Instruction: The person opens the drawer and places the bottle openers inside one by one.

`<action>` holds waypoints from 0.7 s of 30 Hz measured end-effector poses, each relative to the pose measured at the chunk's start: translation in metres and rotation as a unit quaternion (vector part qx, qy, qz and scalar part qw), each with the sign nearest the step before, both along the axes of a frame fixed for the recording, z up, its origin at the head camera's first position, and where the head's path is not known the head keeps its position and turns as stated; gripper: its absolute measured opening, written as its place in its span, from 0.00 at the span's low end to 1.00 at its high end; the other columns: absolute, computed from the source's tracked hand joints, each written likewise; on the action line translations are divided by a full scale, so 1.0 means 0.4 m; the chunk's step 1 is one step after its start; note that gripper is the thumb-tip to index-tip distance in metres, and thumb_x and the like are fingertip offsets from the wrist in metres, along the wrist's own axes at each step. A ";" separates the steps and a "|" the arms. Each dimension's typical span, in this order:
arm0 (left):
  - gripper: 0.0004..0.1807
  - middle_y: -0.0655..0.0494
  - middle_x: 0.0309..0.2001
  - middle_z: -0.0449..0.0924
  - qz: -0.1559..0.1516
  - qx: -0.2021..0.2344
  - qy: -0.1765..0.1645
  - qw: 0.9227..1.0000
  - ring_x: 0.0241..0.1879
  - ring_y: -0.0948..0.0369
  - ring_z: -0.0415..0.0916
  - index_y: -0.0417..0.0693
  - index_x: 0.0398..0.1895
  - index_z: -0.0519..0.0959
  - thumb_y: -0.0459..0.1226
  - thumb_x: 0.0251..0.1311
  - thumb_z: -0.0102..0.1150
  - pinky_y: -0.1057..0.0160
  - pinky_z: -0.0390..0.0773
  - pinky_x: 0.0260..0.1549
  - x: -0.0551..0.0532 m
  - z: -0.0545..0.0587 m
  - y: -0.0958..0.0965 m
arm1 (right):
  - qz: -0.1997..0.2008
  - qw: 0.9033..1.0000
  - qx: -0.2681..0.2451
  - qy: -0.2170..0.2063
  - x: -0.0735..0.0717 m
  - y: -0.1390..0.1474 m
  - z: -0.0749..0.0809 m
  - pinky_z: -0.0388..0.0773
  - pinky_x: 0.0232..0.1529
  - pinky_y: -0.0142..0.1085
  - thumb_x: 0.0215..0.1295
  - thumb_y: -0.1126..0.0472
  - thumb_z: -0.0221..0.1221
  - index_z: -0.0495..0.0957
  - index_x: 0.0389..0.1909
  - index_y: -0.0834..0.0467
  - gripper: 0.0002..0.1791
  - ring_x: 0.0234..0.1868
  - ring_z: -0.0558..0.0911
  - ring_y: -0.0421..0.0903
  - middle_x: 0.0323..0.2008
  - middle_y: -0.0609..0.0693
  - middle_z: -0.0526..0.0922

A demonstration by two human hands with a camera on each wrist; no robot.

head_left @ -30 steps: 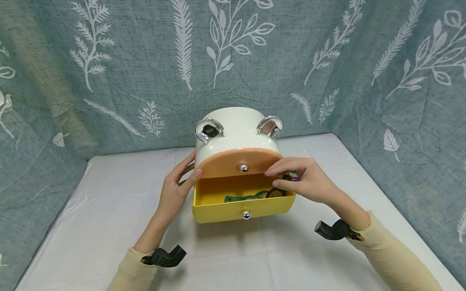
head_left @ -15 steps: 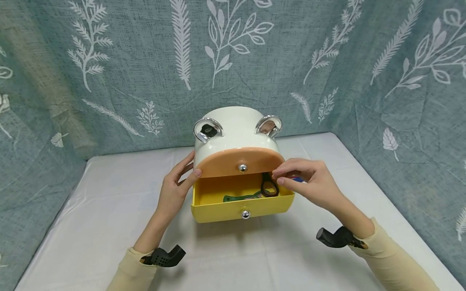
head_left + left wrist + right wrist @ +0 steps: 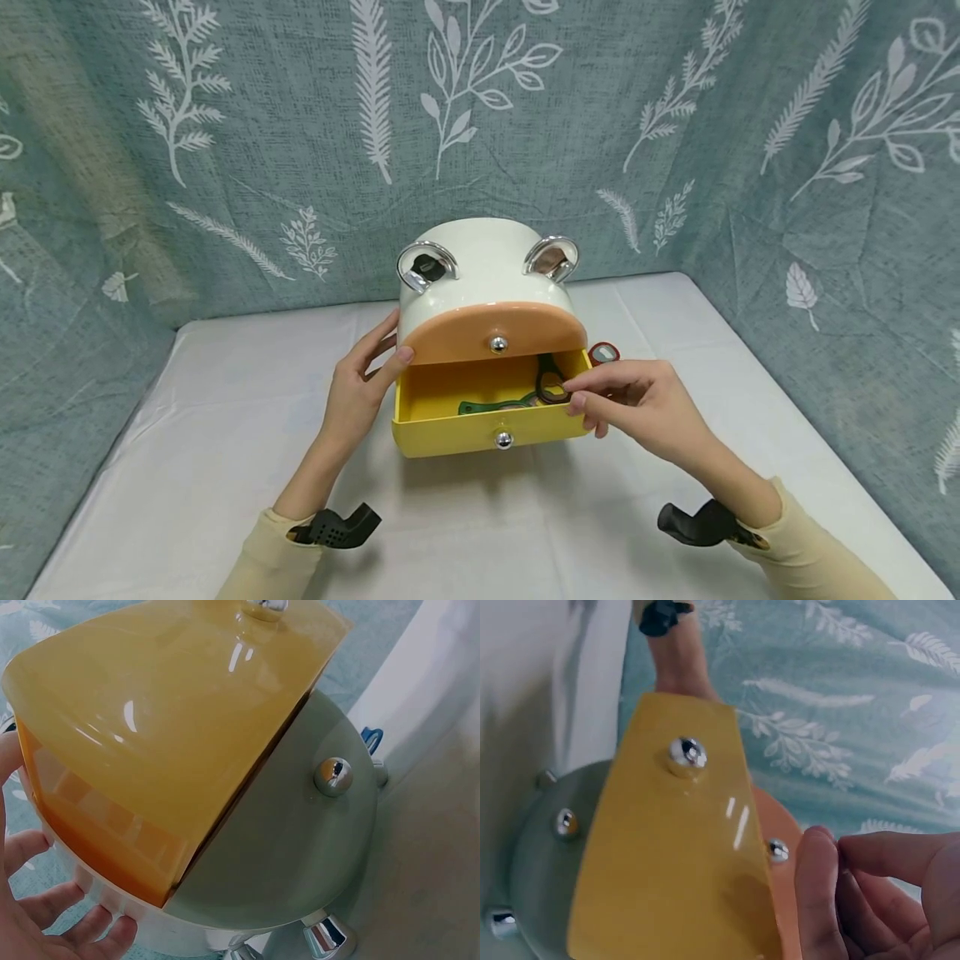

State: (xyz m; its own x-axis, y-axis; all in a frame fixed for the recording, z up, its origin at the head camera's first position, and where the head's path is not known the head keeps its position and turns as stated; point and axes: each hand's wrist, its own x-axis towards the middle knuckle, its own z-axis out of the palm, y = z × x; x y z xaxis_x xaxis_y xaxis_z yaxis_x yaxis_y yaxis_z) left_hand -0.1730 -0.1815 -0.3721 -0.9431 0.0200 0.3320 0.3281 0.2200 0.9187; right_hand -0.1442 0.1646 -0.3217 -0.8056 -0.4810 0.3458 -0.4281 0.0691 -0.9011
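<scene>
A white animal-shaped cabinet (image 3: 485, 242) with stacked drawers stands at mid-table. Its yellow drawer (image 3: 450, 439) is pulled out; the orange drawer (image 3: 457, 333) above and green drawer (image 3: 277, 825) below are closed. Inside the yellow drawer lie a black ring-ended bottle opener (image 3: 547, 367) and a green-handled piece (image 3: 480, 407). My left hand (image 3: 360, 387) braces the cabinet's left side, thumb by the orange front. My right hand (image 3: 652, 408) is at the yellow drawer's right front corner, thumb and index tips close together beside the opener's ring. I cannot tell if they pinch it.
A red ring-ended piece (image 3: 604, 352) shows beside the cabinet's right side. A blue loop (image 3: 372, 739) appears beyond the green drawer in the left wrist view. White cloth (image 3: 480, 533) covers the table, and patterned grey-green curtains (image 3: 300, 125) hang behind it.
The black opener has turned and shifted left, its handle now pointing back. My right hand has come forward and down to the front corner, uncovering the red piece. My left hand stays put.
</scene>
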 end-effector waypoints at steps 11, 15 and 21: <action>0.28 0.65 0.69 0.65 0.000 -0.005 0.006 1.000 0.64 0.61 0.66 0.60 0.72 0.67 0.42 0.71 0.56 0.64 0.74 0.54 -0.004 -0.006 -0.006 | 0.073 0.995 0.009 -0.072 0.024 -0.046 -0.054 0.82 0.21 0.48 0.68 0.71 0.59 0.83 0.49 0.68 0.11 0.23 0.84 0.57 0.31 0.60 0.86; 0.27 0.65 0.69 0.65 -0.001 -0.006 0.009 1.000 0.64 0.60 0.66 0.60 0.72 0.66 0.41 0.71 0.55 0.64 0.74 0.54 -0.005 -0.007 -0.006 | 0.072 0.993 0.015 -0.096 0.028 -0.072 -0.078 0.83 0.23 0.48 0.68 0.69 0.61 0.84 0.48 0.65 0.11 0.25 0.84 0.60 0.34 0.57 0.87; 0.28 0.65 0.69 0.65 -0.002 -0.007 0.005 1.000 0.65 0.60 0.65 0.61 0.72 0.66 0.42 0.71 0.56 0.54 0.73 0.57 -0.004 -0.005 -0.003 | 0.060 0.992 0.009 -0.107 0.033 -0.098 -0.100 0.83 0.25 0.47 0.66 0.67 0.63 0.84 0.49 0.63 0.12 0.28 0.84 0.61 0.37 0.57 0.87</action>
State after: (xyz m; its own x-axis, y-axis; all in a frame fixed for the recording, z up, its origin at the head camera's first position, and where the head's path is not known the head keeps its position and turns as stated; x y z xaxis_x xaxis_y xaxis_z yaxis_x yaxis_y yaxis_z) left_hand -0.1746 -0.1828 -0.3739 -0.9395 0.0281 0.3415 0.3385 0.2311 0.9122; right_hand -0.1309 0.1255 -0.3616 -0.7962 -0.5827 0.1628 -0.2329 0.0468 -0.9714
